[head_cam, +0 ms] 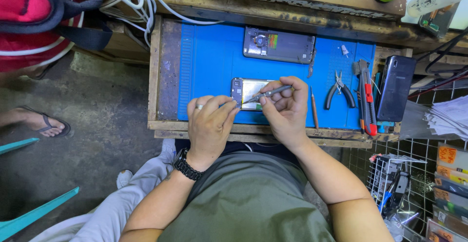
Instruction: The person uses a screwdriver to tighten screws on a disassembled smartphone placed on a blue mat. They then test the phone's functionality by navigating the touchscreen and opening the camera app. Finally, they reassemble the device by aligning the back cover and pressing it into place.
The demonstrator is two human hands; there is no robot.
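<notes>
Item: opened smartphone (246, 94), back cover off, lying flat on the blue work mat (209, 61) at the near edge of the wooden counter (163, 66).

Orientation: long axis runs 9-to-3 o'clock; the camera end points to 9 o'clock, the rest passes under the hands.

Left hand (209, 125): fingers together, curled down on the phone's near-left corner, pinning it.

Right hand (287, 110): closed in a pen grip on a slim metal screwdriver (267, 94), tip aimed to 9 o'clock and touching the phone's interior.

Step, as judged: working a small fastener or part inside the body. The next move likely calls for a steady tip and a firmly held phone.

Nearby: second opened phone (279, 44) at 12 o'clock; pliers (340, 90), red-handled cutter (366, 98) and dark phone (396, 88) at 3 o'clock.
</notes>
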